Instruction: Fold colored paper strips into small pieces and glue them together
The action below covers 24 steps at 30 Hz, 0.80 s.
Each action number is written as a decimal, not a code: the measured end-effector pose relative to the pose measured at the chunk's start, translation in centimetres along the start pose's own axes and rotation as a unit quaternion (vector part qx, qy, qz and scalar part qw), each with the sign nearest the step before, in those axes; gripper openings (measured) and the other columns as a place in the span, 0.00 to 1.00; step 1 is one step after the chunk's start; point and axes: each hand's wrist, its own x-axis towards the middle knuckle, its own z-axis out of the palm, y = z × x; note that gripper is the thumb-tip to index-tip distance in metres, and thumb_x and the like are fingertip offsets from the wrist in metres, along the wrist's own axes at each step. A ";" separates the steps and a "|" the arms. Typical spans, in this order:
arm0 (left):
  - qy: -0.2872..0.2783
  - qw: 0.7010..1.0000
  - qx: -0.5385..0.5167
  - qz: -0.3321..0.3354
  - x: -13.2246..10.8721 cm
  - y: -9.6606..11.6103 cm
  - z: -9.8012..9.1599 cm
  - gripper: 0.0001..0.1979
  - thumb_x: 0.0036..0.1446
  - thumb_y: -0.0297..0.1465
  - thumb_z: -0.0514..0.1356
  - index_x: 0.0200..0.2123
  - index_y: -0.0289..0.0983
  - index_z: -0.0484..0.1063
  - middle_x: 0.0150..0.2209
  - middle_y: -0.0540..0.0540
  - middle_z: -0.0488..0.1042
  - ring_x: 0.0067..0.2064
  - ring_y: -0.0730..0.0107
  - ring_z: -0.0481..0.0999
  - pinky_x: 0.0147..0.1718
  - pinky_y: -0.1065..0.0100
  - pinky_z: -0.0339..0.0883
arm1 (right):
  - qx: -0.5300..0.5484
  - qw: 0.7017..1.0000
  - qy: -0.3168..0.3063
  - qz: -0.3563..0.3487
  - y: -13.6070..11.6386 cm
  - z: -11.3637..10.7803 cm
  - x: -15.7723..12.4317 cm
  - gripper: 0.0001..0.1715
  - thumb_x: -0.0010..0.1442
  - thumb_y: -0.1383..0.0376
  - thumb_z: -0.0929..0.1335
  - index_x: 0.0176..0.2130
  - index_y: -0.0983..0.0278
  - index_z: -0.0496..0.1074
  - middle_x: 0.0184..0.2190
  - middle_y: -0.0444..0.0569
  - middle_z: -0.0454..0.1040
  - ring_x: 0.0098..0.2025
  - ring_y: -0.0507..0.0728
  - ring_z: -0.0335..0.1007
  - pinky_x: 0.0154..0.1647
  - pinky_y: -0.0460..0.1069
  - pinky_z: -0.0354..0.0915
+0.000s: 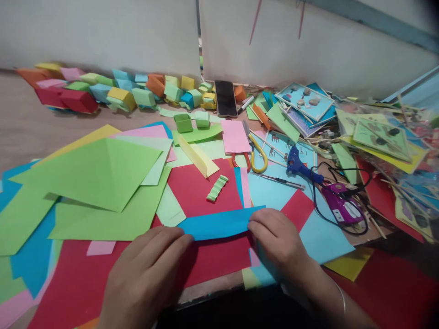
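A folded blue paper strip (219, 224) lies across a red sheet (202, 192) near the table's front edge. My left hand (147, 274) pinches the strip's left end, fingers curled together. My right hand (277, 240) presses and pinches the strip's right end, fingers closed on it. A small pleated light-green paper piece (217, 188) lies on the red sheet just beyond the strip.
Large green sheets (99, 171) overlap at left. Yellow-handled scissors (255, 157), a blue glue gun (298, 165) and a purple device with a black cord (341, 205) lie at right. A phone (225, 98) and folded paper boxes (144, 93) line the back wall.
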 end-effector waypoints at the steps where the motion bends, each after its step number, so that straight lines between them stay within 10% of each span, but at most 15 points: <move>1: -0.017 1.000 -0.003 0.017 -0.1 -0.2 -0.1 0.09 0.65 0.26 0.52 0.42 0.38 0.72 0.42 0.42 0.77 0.43 0.58 0.76 0.41 0.62 0.67 | 0.011 1.000 0.004 -0.022 0.0 -0.1 0.0 0.16 0.68 0.76 0.59 0.33 0.68 0.72 0.33 0.53 0.75 0.37 0.57 0.66 0.39 0.51 0.62; 24: -0.146 0.988 -0.052 -0.017 0.4 0.4 0.7 0.14 0.68 0.32 0.51 0.32 0.39 0.72 0.28 0.48 0.71 0.28 0.67 0.68 0.26 0.68 0.60 | 0.043 0.994 -0.075 0.061 -2.3 0.8 -0.7 0.15 0.67 0.70 0.64 0.27 0.66 0.69 0.28 0.48 0.68 0.32 0.54 0.57 0.33 0.50 0.50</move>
